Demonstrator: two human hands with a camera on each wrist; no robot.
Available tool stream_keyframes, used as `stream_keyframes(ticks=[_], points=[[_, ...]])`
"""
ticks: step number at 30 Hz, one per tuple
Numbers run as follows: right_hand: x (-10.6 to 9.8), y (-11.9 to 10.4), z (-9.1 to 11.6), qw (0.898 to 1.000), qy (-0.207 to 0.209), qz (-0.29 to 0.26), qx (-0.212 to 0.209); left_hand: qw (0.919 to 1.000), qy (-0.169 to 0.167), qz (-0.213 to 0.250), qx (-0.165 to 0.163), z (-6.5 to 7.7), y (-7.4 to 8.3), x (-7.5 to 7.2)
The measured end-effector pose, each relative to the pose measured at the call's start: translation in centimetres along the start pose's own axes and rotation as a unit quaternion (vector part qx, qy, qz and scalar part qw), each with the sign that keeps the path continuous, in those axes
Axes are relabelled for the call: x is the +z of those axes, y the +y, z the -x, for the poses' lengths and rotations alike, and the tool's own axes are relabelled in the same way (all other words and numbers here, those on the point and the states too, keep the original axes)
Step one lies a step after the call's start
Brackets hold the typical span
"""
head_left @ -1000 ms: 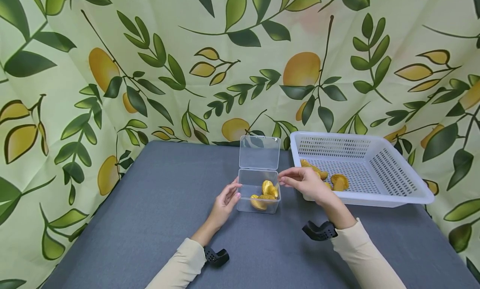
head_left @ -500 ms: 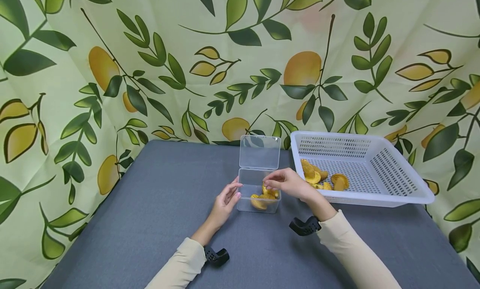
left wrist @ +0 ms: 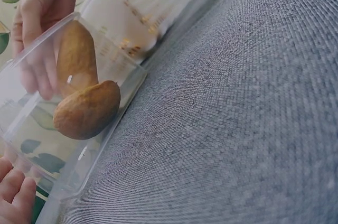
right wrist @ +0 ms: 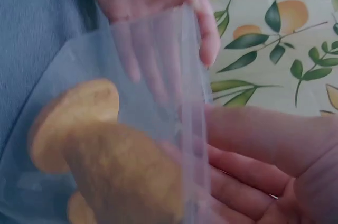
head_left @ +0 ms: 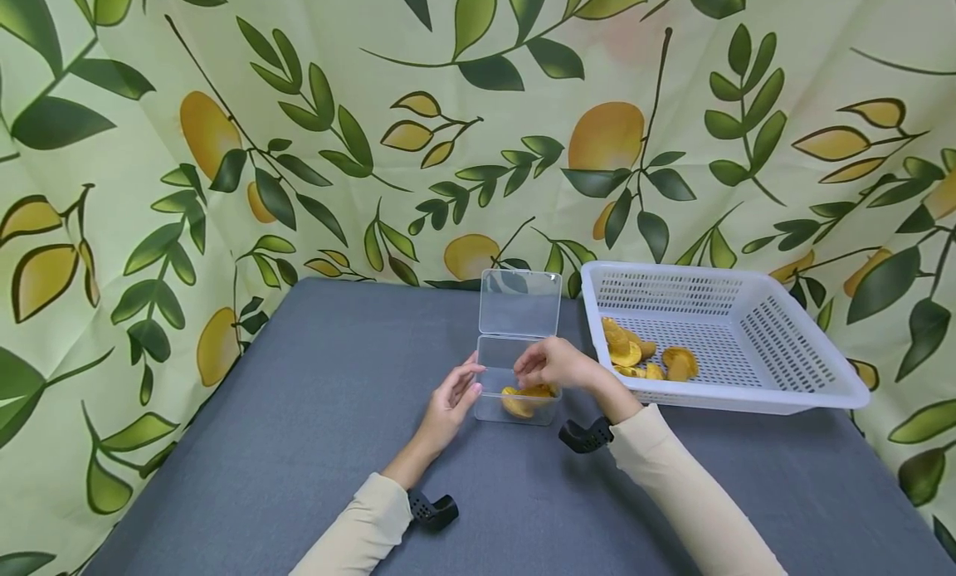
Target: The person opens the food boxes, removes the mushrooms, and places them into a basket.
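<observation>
A clear plastic box (head_left: 493,410) stands on the table, its hinged lid (head_left: 519,305) raised at the back. My left hand (head_left: 446,406) holds the box's left side. One digit comes over the rim and the other fingers lie along the outer wall in the right wrist view. Yellow-brown mushrooms (head_left: 517,406) lie inside. My right hand (head_left: 563,364) reaches in over the right side with its fingers pointing down. In the left wrist view, its fingertips hang beside a long mushroom (left wrist: 76,57), which leans against a rounder one (left wrist: 87,112). That hand partly covers the mushrooms from above.
To the right of the box stands a white slotted plastic basket (head_left: 747,399). Several mushrooms (head_left: 680,364) lie in its left end. A grey cloth (head_left: 358,360) covers the table, and a leaf-patterned curtain (head_left: 418,186) hangs behind it.
My right hand has moved left from the box's right edge to over its inside, lowering its fingers among the mushrooms. My left hand stays at the box's left side.
</observation>
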State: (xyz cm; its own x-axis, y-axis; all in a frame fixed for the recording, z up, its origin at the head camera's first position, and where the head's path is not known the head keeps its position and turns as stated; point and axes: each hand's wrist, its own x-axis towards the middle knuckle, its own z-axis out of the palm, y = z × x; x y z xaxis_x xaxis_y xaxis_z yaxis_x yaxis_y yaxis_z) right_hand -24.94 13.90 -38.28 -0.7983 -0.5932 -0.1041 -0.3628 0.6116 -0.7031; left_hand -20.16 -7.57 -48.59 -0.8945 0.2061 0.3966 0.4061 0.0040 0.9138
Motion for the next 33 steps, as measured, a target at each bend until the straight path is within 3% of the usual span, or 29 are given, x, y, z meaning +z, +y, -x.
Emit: stream_keyframes(ticks=[7,16,23,28,33], points=[[-0.23,0.41,-0.34,0.998,-0.029,0.054,-0.017,1.0000,0.000,-0.003,0.002,-0.03,-0.17,0.07],[-0.21,0.48,-0.53,0.996,-0.055,0.053,-0.040,1.0000,0.000,-0.006,-0.005,-0.14,-0.33,0.13],[0.16,0.70,-0.43,0.999,-0.024,0.008,-0.040,1.0000,0.002,-0.005,-0.007,-0.11,-0.06,0.05],[0.45,0.87,-0.21,0.997,0.017,-0.051,-0.047,0.9999,0.002,-0.005,-0.008,-0.10,-0.06,-0.01],[0.67,0.73,-0.05,0.995,0.059,-0.072,-0.040,0.9999,-0.001,-0.007,-0.014,-0.07,-0.12,-0.05]])
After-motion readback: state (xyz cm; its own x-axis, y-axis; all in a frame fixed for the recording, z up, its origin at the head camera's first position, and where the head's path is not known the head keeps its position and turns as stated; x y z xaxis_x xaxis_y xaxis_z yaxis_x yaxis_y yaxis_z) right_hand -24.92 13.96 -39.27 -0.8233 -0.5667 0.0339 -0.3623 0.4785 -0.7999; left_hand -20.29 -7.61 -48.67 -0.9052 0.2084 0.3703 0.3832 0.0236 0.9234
